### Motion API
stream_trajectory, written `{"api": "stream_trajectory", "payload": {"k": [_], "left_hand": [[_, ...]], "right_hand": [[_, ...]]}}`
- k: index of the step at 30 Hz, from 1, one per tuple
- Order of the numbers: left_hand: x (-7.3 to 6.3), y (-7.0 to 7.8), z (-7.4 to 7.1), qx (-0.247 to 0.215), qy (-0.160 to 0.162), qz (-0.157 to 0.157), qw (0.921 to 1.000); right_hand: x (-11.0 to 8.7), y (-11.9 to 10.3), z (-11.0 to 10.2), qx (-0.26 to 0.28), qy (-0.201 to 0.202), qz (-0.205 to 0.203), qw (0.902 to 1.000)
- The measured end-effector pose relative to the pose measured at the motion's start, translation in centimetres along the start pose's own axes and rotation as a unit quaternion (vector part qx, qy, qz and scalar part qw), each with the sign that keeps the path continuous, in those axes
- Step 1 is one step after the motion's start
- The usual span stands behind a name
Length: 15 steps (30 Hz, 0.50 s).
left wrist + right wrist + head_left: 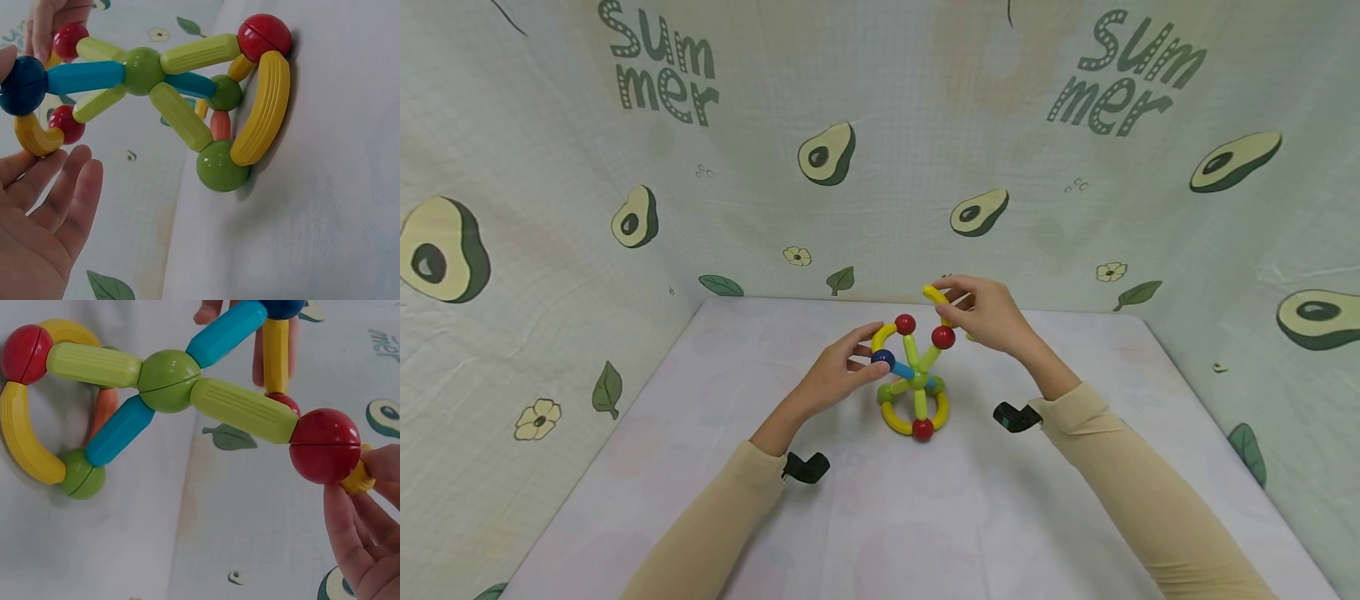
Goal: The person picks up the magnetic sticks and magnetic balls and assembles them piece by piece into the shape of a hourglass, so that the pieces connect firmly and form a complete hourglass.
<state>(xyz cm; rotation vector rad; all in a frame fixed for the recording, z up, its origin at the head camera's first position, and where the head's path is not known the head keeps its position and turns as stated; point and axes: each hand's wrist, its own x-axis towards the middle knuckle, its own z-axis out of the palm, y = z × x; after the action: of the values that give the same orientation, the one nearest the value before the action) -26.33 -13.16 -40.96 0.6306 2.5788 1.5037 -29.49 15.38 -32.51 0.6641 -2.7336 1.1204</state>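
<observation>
A magnetic ball-and-stick model [919,380] stands on the table, with a green ball [144,70] at its centre. Green and blue sticks run out from it to red, green and blue balls, and yellow curved sticks join balls at the base. My left hand [838,371] holds the upper left side, thumb at the dark blue ball [883,360] and fingers against a yellow curved stick [39,136]. Between thumb and fingers, my right hand [988,312] pinches another yellow curved stick [935,294]. Its lower end meets the upper right red ball [325,446]; its other end points up and left.
A small yellow piece [970,337] shows on the table behind the right hand. The pale table [880,517] is backed and flanked by a hanging cloth [895,108] printed with avocados. Black wrist cameras [1017,417] sit at both cuffs.
</observation>
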Motion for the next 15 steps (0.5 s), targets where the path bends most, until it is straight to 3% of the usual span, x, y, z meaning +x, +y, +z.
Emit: {"api": "stream_trajectory", "payload": {"k": [15], "left_hand": [[0.04, -0.15, 0.07, 0.000, 0.002, 0.013, 0.9999]], "right_hand": [[0.39, 1.09, 0.10, -0.022, -0.020, -0.005, 0.9996]]}}
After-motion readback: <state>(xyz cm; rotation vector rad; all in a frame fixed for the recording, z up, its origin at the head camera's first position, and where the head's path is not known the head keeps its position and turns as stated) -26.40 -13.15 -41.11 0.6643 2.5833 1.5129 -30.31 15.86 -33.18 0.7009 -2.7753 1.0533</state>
